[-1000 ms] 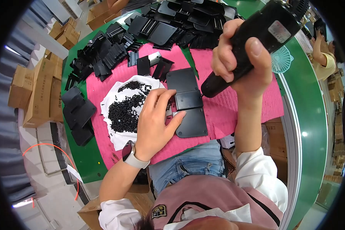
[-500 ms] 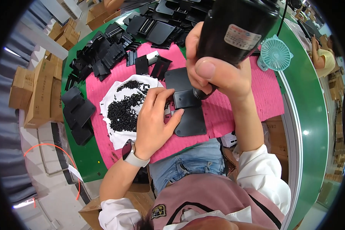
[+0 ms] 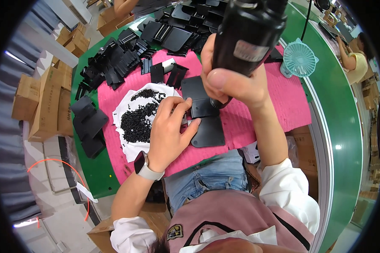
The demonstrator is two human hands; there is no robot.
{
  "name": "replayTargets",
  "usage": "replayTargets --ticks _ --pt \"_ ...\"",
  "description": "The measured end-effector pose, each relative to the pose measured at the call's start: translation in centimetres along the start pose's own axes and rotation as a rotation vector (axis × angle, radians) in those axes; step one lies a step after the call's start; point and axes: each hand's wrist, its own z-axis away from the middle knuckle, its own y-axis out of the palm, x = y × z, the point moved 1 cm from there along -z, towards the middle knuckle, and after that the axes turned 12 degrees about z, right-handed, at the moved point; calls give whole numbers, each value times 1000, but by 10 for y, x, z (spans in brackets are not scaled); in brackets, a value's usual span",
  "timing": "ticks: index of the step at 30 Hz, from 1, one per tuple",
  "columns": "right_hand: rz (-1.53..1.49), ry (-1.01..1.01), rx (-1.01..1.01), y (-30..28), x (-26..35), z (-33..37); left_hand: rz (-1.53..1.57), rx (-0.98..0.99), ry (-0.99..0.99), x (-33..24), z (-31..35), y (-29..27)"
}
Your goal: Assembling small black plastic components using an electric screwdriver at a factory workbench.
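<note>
My right hand [image 3: 236, 84] is wrapped around a black electric screwdriver [image 3: 247, 31], which stands roughly upright with its lower end over a black plastic plate assembly [image 3: 209, 133]. The hand and tool partly hide the right side of the assembly, and the bit's tip cannot be made out. My left hand [image 3: 171, 126] holds the assembly's left edge, thumb and fingertips against the smaller middle piece [image 3: 202, 109]. To the left, a heap of small black screws [image 3: 137, 126] lies on a white cloth [image 3: 132, 154].
A pink foam mat [image 3: 283, 111] covers part of the green table [image 3: 342, 139]. Piles of black plastic parts [image 3: 114, 61] fill the far side; more plates [image 3: 88, 124] lie at left. A teal fan [image 3: 299, 59] stands at right. Other people sit beyond the table.
The screwdriver and my right hand have shifted a little left, and the tool's body leans less to the right. My left hand keeps its place on the plate assembly.
</note>
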Motion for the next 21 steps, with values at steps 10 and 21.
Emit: replayTargets --ticks 10,21 --pt "40 89 -439 -49 13 14 -740 266 -64 -62 -38 22" --pt "1426 269 -466 -72 -46 39 -431 277 -325 -42 -61 -11"
